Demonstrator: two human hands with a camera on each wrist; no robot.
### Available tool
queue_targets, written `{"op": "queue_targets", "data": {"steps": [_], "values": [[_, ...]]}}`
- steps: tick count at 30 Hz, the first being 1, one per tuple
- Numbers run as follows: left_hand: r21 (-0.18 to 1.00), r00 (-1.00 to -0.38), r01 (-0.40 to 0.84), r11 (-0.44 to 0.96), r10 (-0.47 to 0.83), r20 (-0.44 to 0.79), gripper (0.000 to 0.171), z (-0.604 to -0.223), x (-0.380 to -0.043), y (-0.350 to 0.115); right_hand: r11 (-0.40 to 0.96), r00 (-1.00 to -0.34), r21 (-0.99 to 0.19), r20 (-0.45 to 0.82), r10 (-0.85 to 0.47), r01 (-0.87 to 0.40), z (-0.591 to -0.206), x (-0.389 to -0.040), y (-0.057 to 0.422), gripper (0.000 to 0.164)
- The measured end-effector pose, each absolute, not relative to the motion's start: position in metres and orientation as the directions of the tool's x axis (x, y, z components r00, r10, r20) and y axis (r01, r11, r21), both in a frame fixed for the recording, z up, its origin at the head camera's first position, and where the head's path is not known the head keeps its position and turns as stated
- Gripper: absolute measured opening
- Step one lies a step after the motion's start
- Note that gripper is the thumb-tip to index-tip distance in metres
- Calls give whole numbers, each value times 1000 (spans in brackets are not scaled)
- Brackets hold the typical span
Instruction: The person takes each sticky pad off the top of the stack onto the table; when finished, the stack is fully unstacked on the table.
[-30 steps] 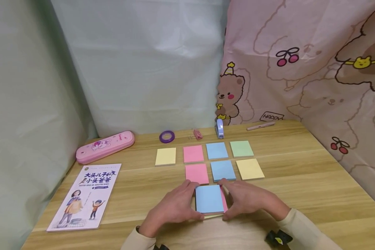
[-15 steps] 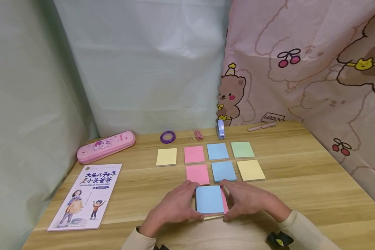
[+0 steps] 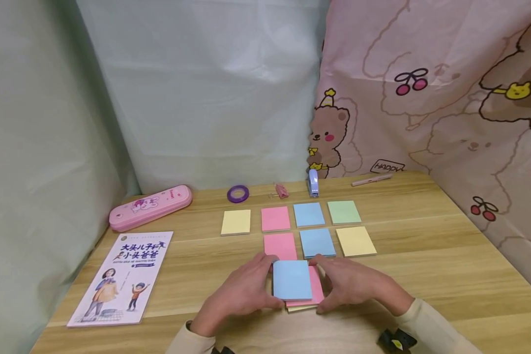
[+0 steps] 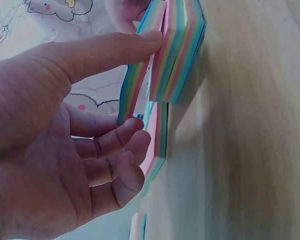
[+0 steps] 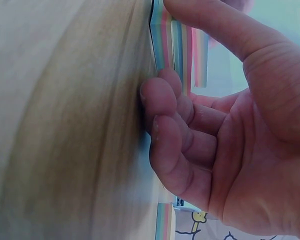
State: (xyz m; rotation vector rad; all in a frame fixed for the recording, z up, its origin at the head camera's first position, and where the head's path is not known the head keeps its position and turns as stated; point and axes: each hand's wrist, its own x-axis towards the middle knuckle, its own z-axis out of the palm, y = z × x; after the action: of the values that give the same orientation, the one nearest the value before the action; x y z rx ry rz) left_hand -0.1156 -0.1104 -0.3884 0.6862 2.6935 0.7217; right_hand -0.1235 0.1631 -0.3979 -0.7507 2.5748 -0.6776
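Note:
A blue-topped sticky note pad point(image 3: 292, 280) lies over a pink sticky note pad point(image 3: 317, 285), with a yellow one point(image 3: 303, 309) showing beneath at the front. My left hand point(image 3: 243, 290) pinches the blue-topped pad between thumb and fingers. In the left wrist view this pad point(image 4: 133, 92) tilts away from the layered stack point(image 4: 172, 60) under it. My right hand point(image 3: 351, 280) grips the lower pads by their front and back edges. The right wrist view shows its thumb at the edge of the stack point(image 5: 162, 42), the other fingers curled close to the table.
Behind the hands lie several other pads, among them pink point(image 3: 280, 246), blue point(image 3: 317, 242), yellow point(image 3: 355, 241) and green point(image 3: 343, 212). Farther back are purple tape point(image 3: 238, 193), a binder clip point(image 3: 280, 191), a stapler point(image 3: 313, 183) and a pen point(image 3: 371, 180). A pencil case point(image 3: 150, 208) and booklet point(image 3: 120, 280) lie left.
The blue-topped pad has shifted left and slightly back with my left hand, uncovering more of the pink pad. My right hand stays in place on the lower pads.

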Motion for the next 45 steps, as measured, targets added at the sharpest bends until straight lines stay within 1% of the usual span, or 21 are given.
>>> {"op": "queue_targets", "data": {"steps": [3, 8, 11, 17, 24, 31, 39, 45], "values": [[527, -857, 372, 764, 500, -120, 86, -386, -117, -116, 744, -789, -535, -212, -577, -400, -398, -123, 164, 90], [516, -869, 371, 772, 484, -98, 85, -382, -119, -126, 747, -790, -529, -211, -575, -403, -398, -123, 164, 90], [519, -880, 349, 780, 463, -104, 85, -379, -121, -132, 745, -790, -535, -213, -575, -398, -398, -122, 164, 90], [555, -908, 292, 779, 409, -96, 87, -372, -127, -147, 741, -791, -545, -211, -574, -392, -398, -121, 164, 92], [624, -933, 226, 748, 351, -83, 84, -368, -142, -179, 739, -793, -546, -204, -575, -395, -397, -121, 164, 93], [635, -933, 214, 742, 349, -93, 87, -375, -156, -206, 744, -794, -536, -204, -573, -399, -397, -121, 163, 94], [643, -921, 193, 741, 363, -142, 75, -392, -166, -215, 737, -790, -554, -212, -575, -388, -399, -121, 164, 93], [624, -917, 222, 749, 379, -128, 75, -400, -172, -217, 726, -787, -566, -204, -582, -390, -398, -122, 164, 89]]}}
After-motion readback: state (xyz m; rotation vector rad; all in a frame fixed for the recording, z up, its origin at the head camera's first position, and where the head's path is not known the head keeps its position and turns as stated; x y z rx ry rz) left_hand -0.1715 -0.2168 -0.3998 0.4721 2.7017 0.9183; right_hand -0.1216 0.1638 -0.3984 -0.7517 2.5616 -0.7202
